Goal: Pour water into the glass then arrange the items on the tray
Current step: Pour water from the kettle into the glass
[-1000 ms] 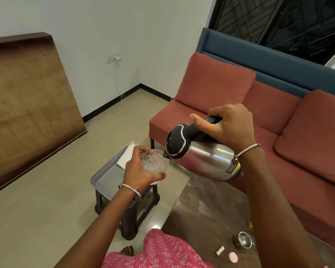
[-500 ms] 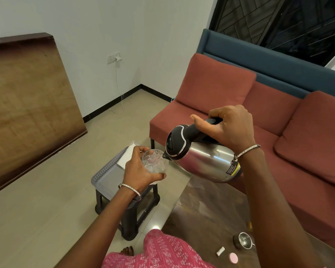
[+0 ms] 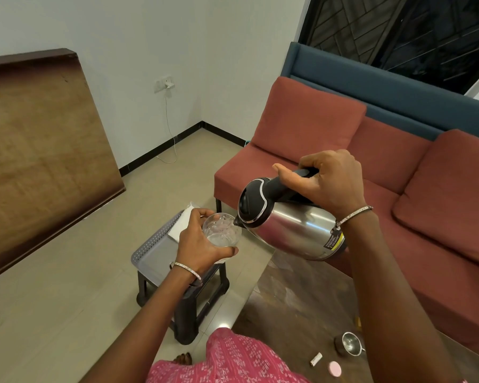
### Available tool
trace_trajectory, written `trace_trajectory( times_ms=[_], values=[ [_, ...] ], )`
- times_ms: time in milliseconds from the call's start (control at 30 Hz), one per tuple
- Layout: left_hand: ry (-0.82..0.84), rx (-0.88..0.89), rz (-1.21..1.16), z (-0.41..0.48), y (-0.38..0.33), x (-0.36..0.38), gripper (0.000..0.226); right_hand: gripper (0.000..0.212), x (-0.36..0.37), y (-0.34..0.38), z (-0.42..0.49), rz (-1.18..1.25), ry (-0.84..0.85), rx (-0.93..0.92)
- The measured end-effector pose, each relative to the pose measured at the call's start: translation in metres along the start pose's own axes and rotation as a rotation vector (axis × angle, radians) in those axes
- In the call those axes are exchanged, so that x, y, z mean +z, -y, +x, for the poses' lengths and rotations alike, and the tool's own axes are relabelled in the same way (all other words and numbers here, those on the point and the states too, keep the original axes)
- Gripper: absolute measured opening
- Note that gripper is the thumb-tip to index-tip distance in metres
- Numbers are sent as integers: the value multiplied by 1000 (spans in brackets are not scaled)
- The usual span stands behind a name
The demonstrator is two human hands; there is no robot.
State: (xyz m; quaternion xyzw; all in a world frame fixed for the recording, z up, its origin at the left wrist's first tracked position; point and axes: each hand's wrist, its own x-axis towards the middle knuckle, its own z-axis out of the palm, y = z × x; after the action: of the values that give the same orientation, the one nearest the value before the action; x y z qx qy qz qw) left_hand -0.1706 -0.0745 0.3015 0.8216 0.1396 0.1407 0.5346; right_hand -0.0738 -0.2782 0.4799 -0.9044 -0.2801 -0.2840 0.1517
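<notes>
Tilting the steel kettle point(image 3: 293, 230) by its black handle in the right hand point(image 3: 327, 181), long axis sloping down-left, spout at the rim of the glass point(image 3: 221, 229), gripped by the left hand point(image 3: 199, 244) above the grey tray point(image 3: 152, 255).

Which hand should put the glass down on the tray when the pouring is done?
Probably the left hand: it holds the glass close to the grey tray. The right hand is busy gripping the kettle by its handle, farther away.
</notes>
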Motion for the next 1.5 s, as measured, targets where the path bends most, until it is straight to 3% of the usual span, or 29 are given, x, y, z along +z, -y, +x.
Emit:
trace_trajectory(
  times_ms=[1500],
  values=[
    [-51, 28, -78, -6, -24, -6, 90, 68, -19, 0, 8, -30, -63, -12]
  ],
)
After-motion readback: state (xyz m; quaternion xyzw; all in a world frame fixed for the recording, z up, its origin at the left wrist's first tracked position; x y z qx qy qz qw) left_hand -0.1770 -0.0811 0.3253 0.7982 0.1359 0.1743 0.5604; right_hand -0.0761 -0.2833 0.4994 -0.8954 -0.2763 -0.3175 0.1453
